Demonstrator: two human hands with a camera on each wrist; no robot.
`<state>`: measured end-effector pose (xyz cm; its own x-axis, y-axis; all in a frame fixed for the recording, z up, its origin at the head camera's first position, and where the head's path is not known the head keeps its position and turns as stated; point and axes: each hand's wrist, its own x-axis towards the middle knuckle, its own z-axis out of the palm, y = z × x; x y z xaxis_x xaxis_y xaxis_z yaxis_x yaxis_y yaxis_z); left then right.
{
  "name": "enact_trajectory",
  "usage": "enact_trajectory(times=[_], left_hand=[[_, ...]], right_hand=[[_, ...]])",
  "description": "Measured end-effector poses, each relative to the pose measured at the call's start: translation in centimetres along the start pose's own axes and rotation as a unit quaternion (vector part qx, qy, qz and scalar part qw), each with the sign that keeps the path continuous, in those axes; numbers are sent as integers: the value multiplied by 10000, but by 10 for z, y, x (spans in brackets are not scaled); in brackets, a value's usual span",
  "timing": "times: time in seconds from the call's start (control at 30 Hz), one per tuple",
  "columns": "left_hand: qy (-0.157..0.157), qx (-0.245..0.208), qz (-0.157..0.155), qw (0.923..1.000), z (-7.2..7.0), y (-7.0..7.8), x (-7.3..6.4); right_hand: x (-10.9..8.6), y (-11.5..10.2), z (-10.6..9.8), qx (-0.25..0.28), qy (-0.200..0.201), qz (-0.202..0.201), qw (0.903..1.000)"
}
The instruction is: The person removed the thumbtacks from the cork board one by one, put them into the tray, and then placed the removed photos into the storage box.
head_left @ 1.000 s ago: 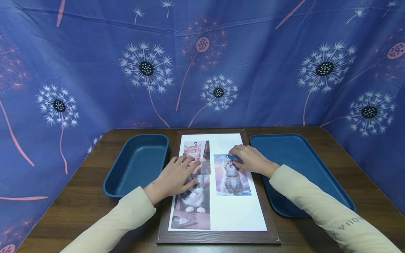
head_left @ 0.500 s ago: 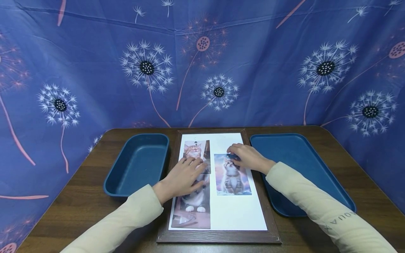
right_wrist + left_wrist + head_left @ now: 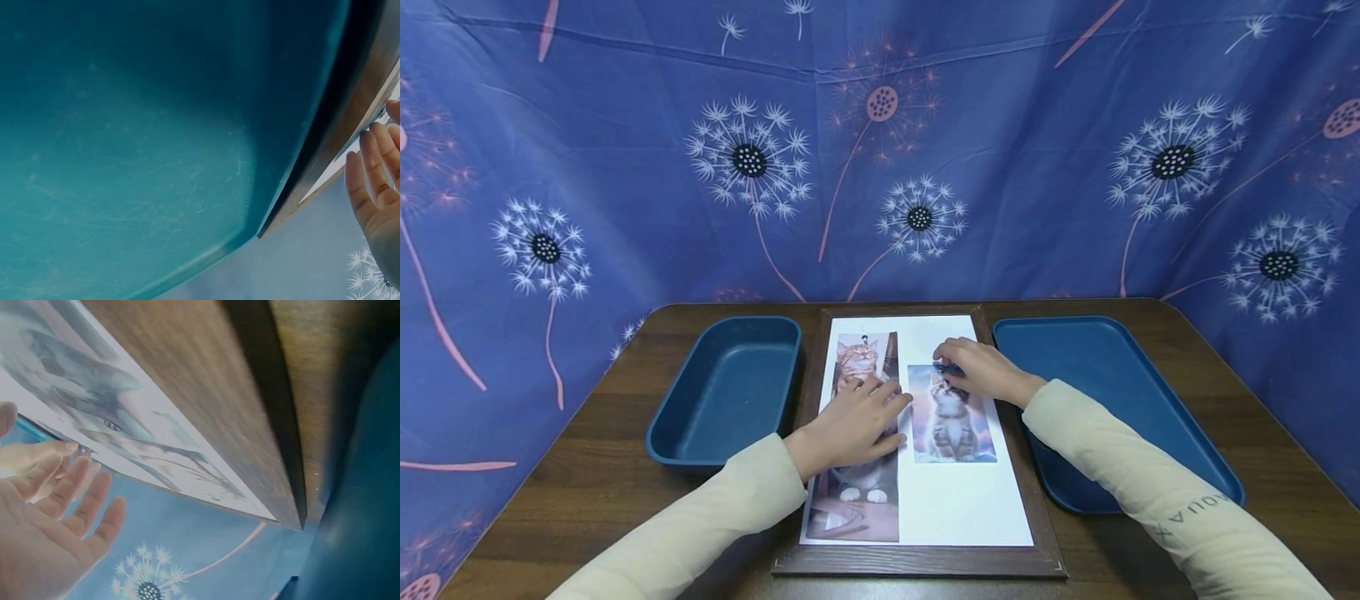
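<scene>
My right hand is at the top edge of a photo of a sitting grey kitten, thumb and index finger around a small dark push pin there. The photo lies on the white sheet of a brown-framed board. My left hand is over the two photos on the board's left, fingers spread and nearly straight, holding nothing. The upper one, an orange cat photo, has a dark pin at its top. Below it, a grey-and-white cat photo is partly hidden by this hand.
A deep blue bin stands left of the board. A shallow blue tray lies to its right, partly under my right sleeve. The wooden table ends at a blue dandelion-print cloth behind.
My left hand has moved right across the photos, toward the kitten photo. My right hand has shifted slightly left at the push pin, its fingers closing in around it.
</scene>
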<state>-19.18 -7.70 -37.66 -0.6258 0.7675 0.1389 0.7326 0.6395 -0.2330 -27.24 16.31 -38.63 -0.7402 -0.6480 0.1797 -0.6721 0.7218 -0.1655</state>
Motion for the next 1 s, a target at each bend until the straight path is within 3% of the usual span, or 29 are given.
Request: enact_trajectory(times=[0.67, 1.0], left_hand=[[-196, 116, 183, 9996, 7, 14, 17], [-348, -161, 158, 9991, 8, 17, 20]], right_hand=[[8, 2, 3, 228, 166, -277, 9992], [11, 0, 1, 230, 1, -228, 9995]])
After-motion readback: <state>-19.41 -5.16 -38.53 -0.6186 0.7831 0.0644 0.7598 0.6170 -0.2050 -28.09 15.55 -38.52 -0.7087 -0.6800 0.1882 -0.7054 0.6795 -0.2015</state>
